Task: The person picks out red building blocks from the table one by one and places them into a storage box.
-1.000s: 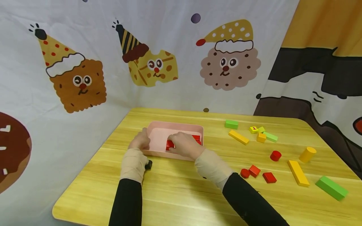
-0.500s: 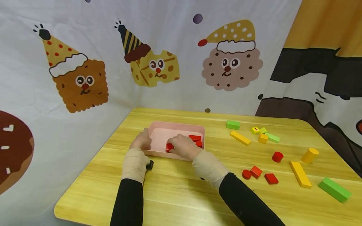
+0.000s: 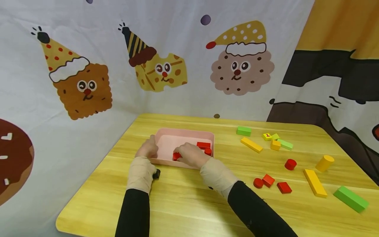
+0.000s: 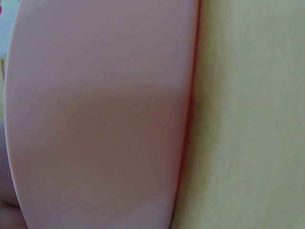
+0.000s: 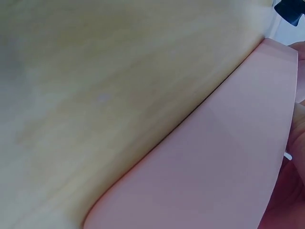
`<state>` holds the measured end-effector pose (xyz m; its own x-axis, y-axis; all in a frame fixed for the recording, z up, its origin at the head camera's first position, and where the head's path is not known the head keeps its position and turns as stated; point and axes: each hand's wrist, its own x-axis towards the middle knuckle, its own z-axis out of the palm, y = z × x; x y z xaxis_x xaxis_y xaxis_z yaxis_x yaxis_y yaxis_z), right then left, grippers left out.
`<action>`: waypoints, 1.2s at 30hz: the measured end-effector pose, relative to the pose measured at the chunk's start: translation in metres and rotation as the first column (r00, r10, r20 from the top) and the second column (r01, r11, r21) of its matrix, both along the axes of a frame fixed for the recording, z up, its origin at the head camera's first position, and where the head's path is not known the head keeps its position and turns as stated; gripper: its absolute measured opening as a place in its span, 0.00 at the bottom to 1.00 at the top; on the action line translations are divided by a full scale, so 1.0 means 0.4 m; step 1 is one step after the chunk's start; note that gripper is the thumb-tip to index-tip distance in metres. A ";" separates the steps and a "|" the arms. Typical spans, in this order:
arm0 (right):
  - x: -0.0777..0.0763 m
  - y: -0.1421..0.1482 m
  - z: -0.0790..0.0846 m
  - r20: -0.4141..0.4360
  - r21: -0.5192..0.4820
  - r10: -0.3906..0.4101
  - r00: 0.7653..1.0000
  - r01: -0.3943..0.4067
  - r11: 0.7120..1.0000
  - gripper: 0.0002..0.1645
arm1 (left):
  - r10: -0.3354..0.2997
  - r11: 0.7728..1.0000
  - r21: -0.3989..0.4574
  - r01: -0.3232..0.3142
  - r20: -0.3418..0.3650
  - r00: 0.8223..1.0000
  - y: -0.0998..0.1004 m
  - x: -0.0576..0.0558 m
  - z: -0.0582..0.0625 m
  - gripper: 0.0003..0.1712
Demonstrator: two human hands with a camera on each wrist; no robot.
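Note:
A shallow pink tray [image 3: 168, 140] lies on the wooden table. At its left end my left hand [image 3: 147, 147] grips the wall. My right hand [image 3: 190, 154] reaches over the near wall and pinches a red block [image 3: 175, 156] low inside the tray, close to that wall. Behind the right hand, a red bar [image 3: 203, 145] and a red round block [image 3: 208, 151] sit at the tray's right end. Both wrist views are filled mostly by the tray's outer wall [image 4: 105, 114], with parts of the fingers [image 5: 298, 143] behind the rim in the right one.
Right of the tray, loose blocks are scattered: a green block [image 3: 244, 131], a yellow bar [image 3: 251, 144], a red cylinder [image 3: 290, 164], a yellow cylinder [image 3: 324, 163], a long green block [image 3: 351, 199] and several more. A printed cloth [image 3: 195, 105] hangs behind the table.
The right hand has shifted slightly toward the near wall with the red block, uncovering more of the red pieces at the tray's right end. The left hand stays on the tray.

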<state>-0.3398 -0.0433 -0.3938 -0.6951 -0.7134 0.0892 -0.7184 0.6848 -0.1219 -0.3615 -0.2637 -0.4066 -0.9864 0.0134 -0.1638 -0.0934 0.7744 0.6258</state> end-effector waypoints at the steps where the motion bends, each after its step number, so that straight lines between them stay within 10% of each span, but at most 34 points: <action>1: 0.000 -0.001 0.000 0.000 0.002 0.003 1.000 -0.003 1.000 0.12 | 0.001 1.000 -0.002 -0.001 0.000 1.000 -0.001 0.000 0.000 0.35; 18: 0.038 0.018 0.023 -0.115 0.081 -0.013 0.993 0.023 0.996 0.20 | 0.022 1.000 0.010 -0.023 0.019 1.000 0.005 0.006 -0.007 0.34; 36: 0.137 0.192 0.096 -0.259 -0.067 0.028 0.966 -0.047 0.997 0.19 | -0.017 1.000 -0.021 0.017 -0.013 1.000 -0.008 0.002 -0.007 0.35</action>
